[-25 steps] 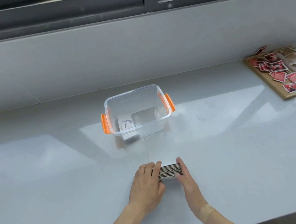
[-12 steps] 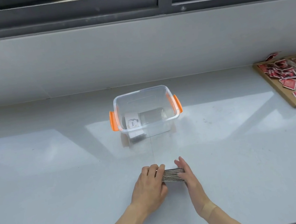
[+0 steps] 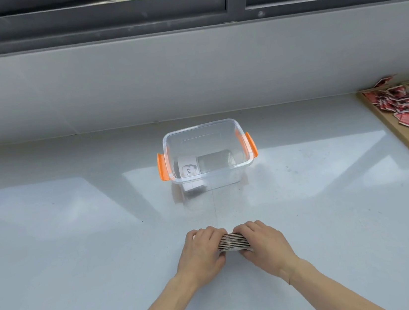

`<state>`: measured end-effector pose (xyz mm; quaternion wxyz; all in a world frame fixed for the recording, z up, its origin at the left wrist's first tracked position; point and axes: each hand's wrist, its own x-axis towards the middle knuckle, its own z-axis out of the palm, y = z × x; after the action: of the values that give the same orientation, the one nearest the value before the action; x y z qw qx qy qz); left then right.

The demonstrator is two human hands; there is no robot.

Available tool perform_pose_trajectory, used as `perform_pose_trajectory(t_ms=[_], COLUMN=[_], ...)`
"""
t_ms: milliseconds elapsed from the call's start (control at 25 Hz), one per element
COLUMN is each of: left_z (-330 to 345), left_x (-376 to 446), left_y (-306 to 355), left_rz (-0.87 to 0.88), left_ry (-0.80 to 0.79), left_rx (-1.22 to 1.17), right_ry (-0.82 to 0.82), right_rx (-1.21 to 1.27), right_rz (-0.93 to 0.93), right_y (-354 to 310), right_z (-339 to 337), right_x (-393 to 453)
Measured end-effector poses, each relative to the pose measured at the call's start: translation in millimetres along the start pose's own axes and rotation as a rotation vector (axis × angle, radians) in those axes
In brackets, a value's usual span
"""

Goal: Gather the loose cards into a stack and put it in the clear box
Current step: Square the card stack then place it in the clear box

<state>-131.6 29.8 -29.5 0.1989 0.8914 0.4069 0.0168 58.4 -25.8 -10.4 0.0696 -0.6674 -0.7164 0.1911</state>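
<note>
Just in front of the clear box (image 3: 208, 154), on the pale counter (image 3: 79, 236), the card stack (image 3: 233, 241) sits squeezed between both hands: the left hand (image 3: 203, 252) curls over its left end, the right hand (image 3: 262, 243) clasps its right end; a white card (image 3: 188, 170) lies inside the box

Clear box (image 3: 208, 154) orange latches (image 3: 162, 167), seemingly striped stack (image 3: 233, 241) edge

Both hands, left hand (image 3: 202, 252) and right hand (image 3: 264, 244), squeeze the card stack (image 3: 233, 242) on the desk (image 3: 80, 249), clear box (image 3: 227, 177) just behind.
</note>
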Motion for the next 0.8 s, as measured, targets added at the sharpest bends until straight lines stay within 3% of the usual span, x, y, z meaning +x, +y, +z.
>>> perform_pose_trajectory(t_ms=[160,320,520,800], left_z=[-3,8,6,14], left_x=[-2,-1,3,0], left_y=[-2,0,-3,0], left_rz=[-0.039,-0.063,-0.063,-0.074], left_ry=[0.109,-0.013,0.059,0.008], left_rx=[-0.126,0.024,-0.024,0.043], right_ry=[0.086,-0.056,0.039,-0.111], right_rx=[0.044,-0.008,-0.013,-0.145], right_rz=[-0.020,0.037,0.016,0.006], right_y=[5,1,4,0], right_z=[1,13,11,12], right_x=[-4,-3,-4,-4])
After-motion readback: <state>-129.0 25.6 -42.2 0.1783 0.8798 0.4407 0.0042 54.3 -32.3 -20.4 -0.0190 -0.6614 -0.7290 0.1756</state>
